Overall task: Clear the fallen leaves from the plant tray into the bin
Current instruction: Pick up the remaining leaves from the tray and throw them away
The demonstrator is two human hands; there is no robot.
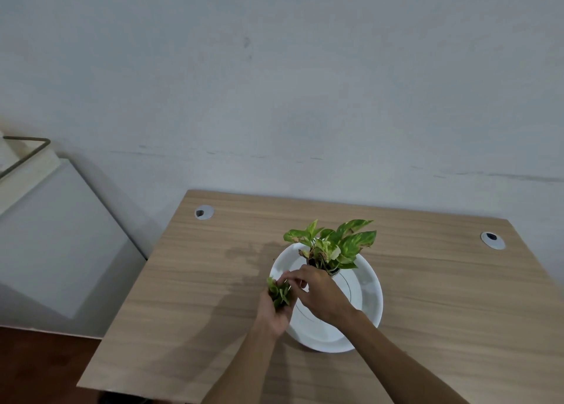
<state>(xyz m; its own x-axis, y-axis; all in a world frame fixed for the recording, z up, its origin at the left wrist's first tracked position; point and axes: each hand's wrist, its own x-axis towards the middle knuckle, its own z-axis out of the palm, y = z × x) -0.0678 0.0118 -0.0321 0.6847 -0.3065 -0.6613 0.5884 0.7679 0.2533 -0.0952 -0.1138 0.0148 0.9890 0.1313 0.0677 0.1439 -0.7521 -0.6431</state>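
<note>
Head view, left hand: your left hand (pixel 276 310) is cupped at the left rim of the tray, fingers curled round a bunch of fallen leaves (pixel 279 290).
Head view, right hand: your right hand (pixel 317 290) reaches across the tray; its fingertips (pixel 282 280) meet the top of the bunch, apparently pinching a leaf into it.
Head view, tray: the white round tray (pixel 366 294) sits on the wooden table (pixel 442 297), with the potted plant (pixel 332 246) at its far side.
Bin: not in view.
Handling: judge the leaves light, soft and easily torn or dropped; hold them as a gathered bunch, loosely closed.
</note>
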